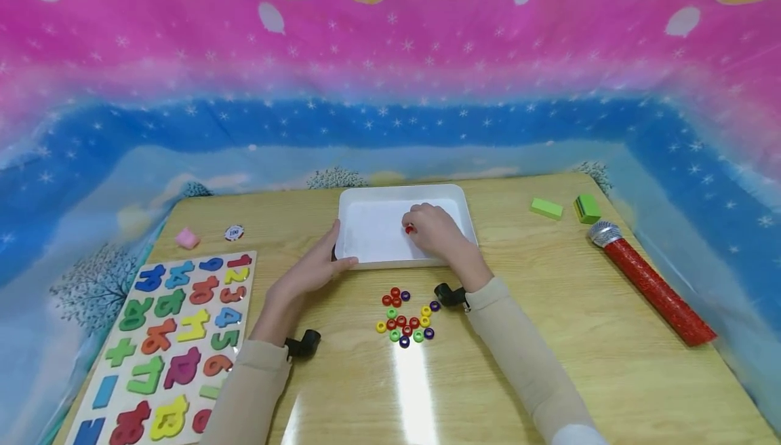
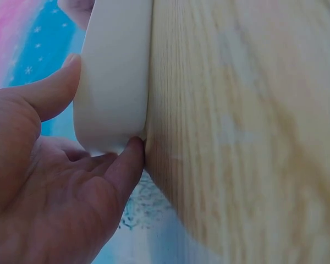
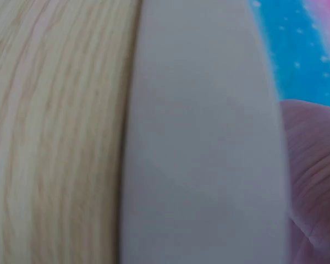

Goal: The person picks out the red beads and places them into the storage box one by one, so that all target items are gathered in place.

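Observation:
A white tray (image 1: 373, 226) lies on the wooden table near its back edge. My left hand (image 1: 310, 270) holds the tray's near left corner. In the left wrist view, the thumb of that hand (image 2: 49, 181) is at the rim and the fingers are against the tray's outer wall (image 2: 113, 71). Over the inside of the tray, my right hand (image 1: 434, 229) pinches a red ring-shaped bead (image 1: 409, 229) between thumb and fingers. The right wrist view shows mostly the tray's side (image 3: 203, 137), with part of the right hand (image 3: 314, 170) behind it; the bead is hidden there.
Several coloured beads (image 1: 407, 330) lie scattered in front of the tray. At the left are a number puzzle board (image 1: 247, 309), a pink block (image 1: 187, 239) and a poker chip (image 1: 234, 233). Green blocks (image 1: 546, 208) and a red toy microphone (image 1: 655, 285) lie to the right.

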Demonstrator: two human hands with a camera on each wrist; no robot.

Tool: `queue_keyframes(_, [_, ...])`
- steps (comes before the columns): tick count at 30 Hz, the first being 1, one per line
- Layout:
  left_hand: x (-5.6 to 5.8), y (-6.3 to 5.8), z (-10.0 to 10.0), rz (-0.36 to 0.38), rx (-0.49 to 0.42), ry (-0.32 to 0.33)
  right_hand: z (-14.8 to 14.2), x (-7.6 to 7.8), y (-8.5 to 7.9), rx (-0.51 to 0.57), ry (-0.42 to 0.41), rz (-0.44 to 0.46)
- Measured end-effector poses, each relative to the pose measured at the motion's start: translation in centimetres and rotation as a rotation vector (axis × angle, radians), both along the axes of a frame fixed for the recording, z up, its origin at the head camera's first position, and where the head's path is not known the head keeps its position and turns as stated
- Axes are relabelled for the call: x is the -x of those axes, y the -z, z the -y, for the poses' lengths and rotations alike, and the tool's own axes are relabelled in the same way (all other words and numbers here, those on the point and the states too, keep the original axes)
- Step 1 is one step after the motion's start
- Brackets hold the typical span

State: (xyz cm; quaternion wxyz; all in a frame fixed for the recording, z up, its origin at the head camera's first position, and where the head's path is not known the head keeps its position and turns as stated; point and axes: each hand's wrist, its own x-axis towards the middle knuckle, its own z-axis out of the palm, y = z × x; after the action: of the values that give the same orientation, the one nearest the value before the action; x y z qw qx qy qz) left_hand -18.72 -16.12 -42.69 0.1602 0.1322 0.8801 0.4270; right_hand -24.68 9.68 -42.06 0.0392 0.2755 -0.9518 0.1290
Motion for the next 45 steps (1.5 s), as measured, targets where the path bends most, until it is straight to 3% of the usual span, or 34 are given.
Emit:
queue_keyframes(7, [-0.7,0.6,0.5,0.025,-0.005,-0.011,0.0,-2.5,-1.5,0.051,-0.105,-0.01])
queue_keyframes(15, [0.1,0.2,0.0,0.014,-0.046,0.015,-0.4,-5.3,-4.1,0.048,-0.158,0.023])
queue_keyframes(20, [0.2,0.3,0.0,0.01,-0.067,0.026,0.2,-6.8,-4.7,0.025,-0.212,0.065])
queue_keyframes(31, [0.1,0.3,0.1,0.008,-0.067,0.038,1.4,-9.3,-2.9,-0.108,-0.329,0.089])
queue_keyframes(39, [0.0,0.3,0.0,0.013,-0.08,0.041,1.9,-9.6,-1.2,-0.161,-0.292,0.099])
queue_keyframes(45, [-0.2,-0.1,0.0,0.016,-0.098,0.04,2.3,-9.6,-0.8,-0.183,-0.3,0.047])
